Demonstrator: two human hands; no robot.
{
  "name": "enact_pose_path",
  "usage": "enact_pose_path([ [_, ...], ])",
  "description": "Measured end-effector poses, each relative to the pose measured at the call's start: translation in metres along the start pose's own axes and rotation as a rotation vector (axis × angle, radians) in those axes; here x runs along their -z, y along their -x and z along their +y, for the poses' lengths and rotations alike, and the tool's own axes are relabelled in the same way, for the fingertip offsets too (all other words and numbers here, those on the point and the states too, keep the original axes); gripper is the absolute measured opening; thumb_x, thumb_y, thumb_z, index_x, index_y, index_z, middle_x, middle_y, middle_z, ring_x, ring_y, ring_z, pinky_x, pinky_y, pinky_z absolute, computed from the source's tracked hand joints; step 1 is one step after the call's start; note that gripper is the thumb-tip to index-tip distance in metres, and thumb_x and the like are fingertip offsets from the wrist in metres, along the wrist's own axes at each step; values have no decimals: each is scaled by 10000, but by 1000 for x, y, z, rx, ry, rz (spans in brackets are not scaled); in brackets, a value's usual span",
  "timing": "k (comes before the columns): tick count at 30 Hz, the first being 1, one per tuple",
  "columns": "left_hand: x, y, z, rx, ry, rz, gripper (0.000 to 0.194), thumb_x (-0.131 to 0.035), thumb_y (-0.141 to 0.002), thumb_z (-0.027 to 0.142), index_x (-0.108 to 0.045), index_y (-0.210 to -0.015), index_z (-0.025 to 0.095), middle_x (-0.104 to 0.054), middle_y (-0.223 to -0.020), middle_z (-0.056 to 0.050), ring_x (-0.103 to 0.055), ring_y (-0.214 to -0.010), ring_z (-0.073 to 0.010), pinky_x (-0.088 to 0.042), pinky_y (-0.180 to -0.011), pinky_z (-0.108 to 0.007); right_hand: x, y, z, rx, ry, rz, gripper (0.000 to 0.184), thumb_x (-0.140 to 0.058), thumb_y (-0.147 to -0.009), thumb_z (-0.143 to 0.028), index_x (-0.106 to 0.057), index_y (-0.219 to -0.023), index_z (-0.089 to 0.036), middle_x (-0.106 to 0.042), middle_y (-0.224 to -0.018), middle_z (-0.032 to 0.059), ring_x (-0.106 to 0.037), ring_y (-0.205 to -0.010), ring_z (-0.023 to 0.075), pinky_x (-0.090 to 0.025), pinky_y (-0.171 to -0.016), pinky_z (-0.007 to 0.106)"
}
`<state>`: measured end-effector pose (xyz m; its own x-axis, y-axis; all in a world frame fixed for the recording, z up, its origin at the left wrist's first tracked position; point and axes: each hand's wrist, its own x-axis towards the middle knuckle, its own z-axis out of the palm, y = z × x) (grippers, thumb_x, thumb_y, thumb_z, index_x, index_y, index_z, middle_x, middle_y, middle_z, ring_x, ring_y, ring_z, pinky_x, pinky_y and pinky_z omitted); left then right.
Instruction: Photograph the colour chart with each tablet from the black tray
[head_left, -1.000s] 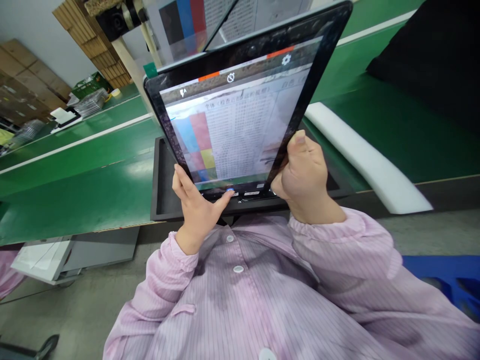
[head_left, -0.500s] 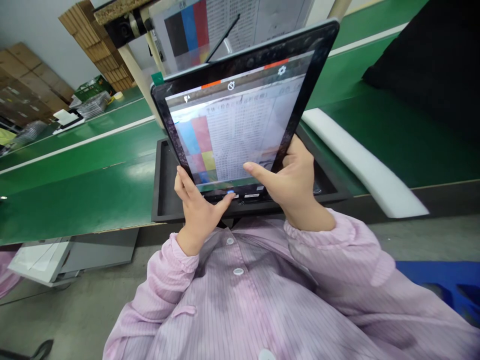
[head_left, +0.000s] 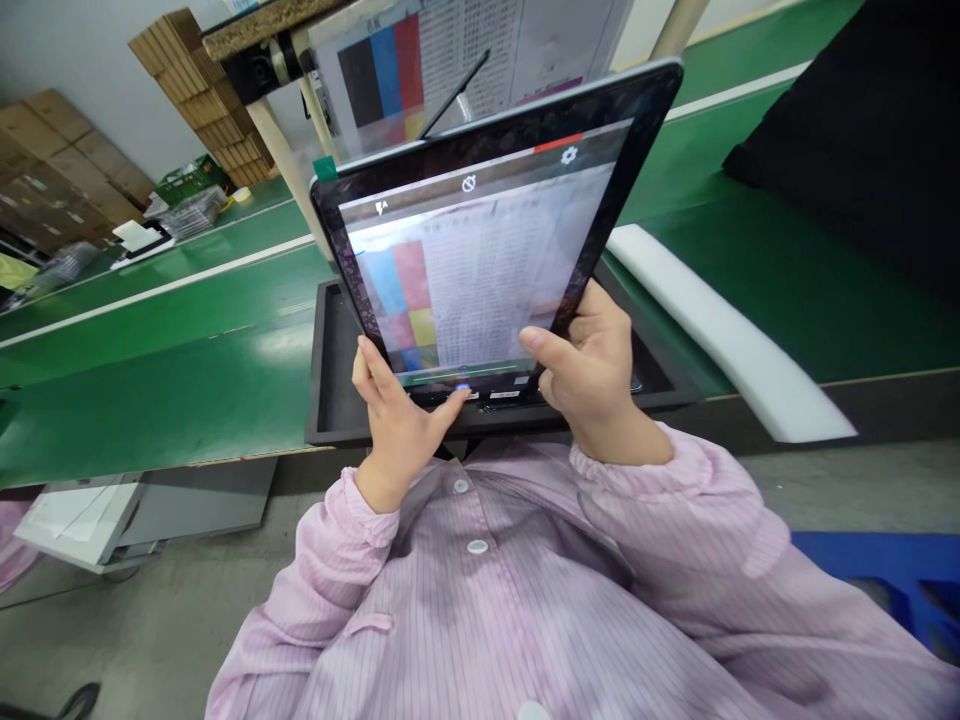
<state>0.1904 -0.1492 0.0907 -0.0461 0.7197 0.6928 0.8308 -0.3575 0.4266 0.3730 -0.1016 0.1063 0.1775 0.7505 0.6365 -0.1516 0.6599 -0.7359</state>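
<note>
Tablet (head_left: 487, 230) was held tilted up in both hands, screen facing the person. Left hand (head_left: 394, 415) was curled round its lower-left corner, thumb on the bottom bezel. Right hand (head_left: 592, 365) clasped the lower-right edge, thumb across the screen. Black tray (head_left: 330, 400) lay directly below the fingers, white foam strip (head_left: 727, 330) right of them. Colour chart (head_left: 465, 60) stood beyond, partly hidden by the tablet.

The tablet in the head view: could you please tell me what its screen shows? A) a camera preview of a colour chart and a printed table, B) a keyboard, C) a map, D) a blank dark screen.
A: the tablet, held by the left hand and the right hand, shows coloured blocks and table rows, matching the colour chart sheet behind it.
</note>
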Motion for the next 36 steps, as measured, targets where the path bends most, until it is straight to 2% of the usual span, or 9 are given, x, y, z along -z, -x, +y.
enact_pose_path([
  [3,0,0,0,-32,-14,9,1313,-825,-734,528,92,-1595,155,-165,-1574,-292,-212,-1511,-421,-330,-1183,-600,0,0,1,-4,-25,8,320,-751,-819,-411,-701,-1125,-330,-676,-988,-13,-622,-890,220,-538,-821,371],
  [13,-1,0,-1,30,-1,-4,1316,-821,-715,559,70,-1594,152,-161,-1582,-287,-201,-1513,-427,-345,-1176,-604,0,1,3,-27,-13,26,333,-726,-767,-381,-703,-1093,-315,-668,-970,-14,-609,-887,239,-530,-827,403],
  [27,0,0,0,-38,-25,10,1318,-822,-736,526,110,-1593,161,-172,-1570,-291,-224,-1507,-420,-336,-1180,-597,0,1,3,-56,5,40,309,-714,-730,-362,-699,-1033,-304,-653,-921,-16,-604,-864,239,-533,-854,417],
  [31,0,-1,0,-60,-30,27,1321,-830,-730,522,98,-1596,156,-174,-1563,-293,-218,-1508,-422,-327,-1183,-602,0,1,3,-43,-24,32,326,-725,-741,-338,-709,-1066,-311,-661,-957,-23,-597,-857,221,-526,-839,390],
  [36,0,0,0,-2,-25,3,1346,-842,-706,530,103,-1594,170,-151,-1576,-288,-206,-1511,-434,-345,-1173,-609,1,1,5,-36,-15,35,338,-739,-743,-366,-714,-1077,-319,-669,-978,-22,-603,-861,225,-532,-825,390],
])
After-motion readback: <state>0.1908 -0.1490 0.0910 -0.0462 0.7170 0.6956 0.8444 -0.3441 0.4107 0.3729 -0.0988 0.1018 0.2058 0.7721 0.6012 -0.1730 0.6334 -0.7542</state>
